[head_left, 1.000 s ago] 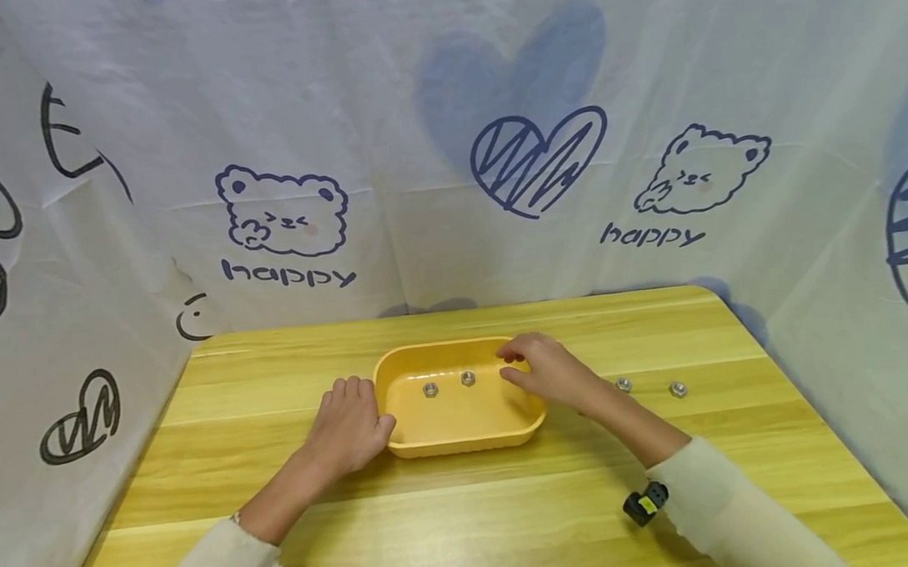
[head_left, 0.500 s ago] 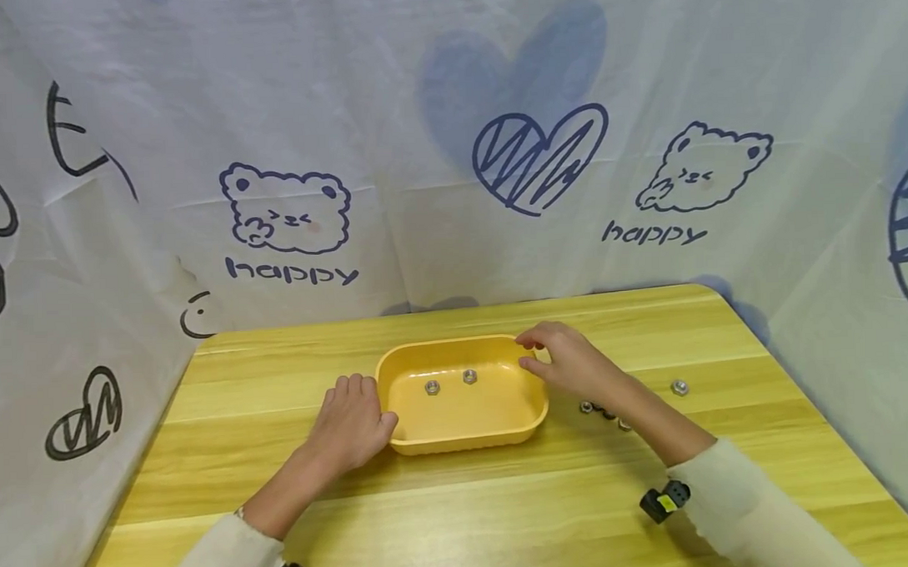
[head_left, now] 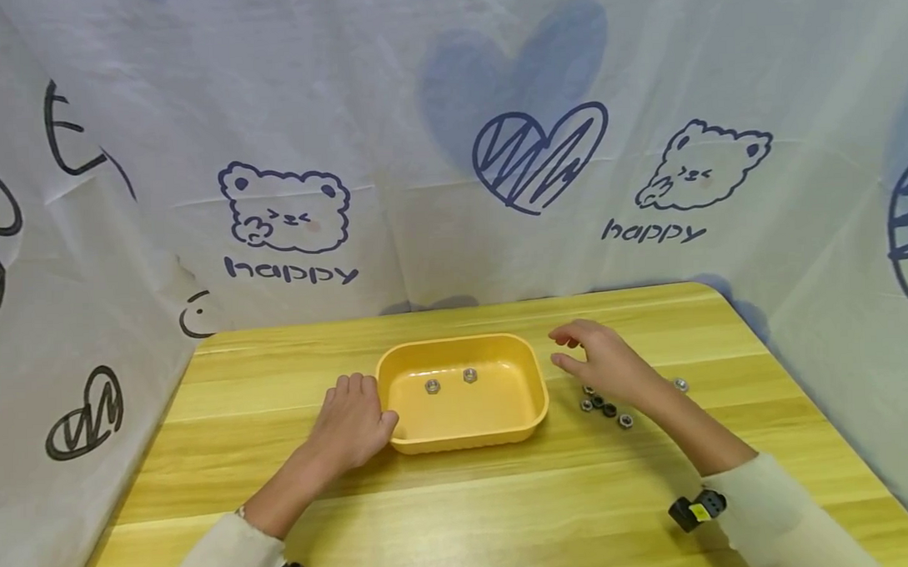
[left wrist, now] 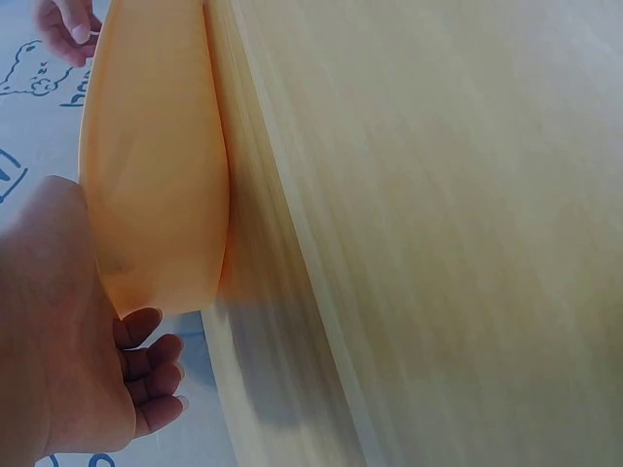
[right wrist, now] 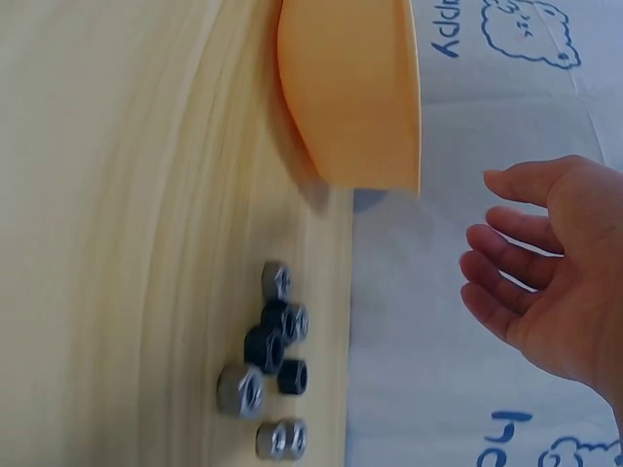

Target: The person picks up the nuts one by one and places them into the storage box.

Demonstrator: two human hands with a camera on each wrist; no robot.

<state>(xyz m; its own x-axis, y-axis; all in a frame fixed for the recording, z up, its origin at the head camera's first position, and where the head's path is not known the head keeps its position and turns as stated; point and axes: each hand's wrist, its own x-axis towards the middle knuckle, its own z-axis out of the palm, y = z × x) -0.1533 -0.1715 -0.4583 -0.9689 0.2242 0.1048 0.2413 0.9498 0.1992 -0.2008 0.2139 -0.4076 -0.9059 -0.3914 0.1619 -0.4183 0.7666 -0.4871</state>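
A yellow tray sits in the middle of the wooden table, with two silver nuts inside. My left hand rests flat against the tray's left end, fingers relaxed. My right hand hovers open just right of the tray, holding nothing, above a cluster of several dark and silver nuts. In the right wrist view that hand hangs with spread fingers over the nuts, with the tray's end beyond.
One more silver nut lies alone farther right on the table. A white printed cloth stands as a backdrop behind and at both sides. The table's right rear corner is rounded.
My right hand has drawn back from the tray's right rim to above the nut cluster, opening out. The left hand and the tray have stayed put.
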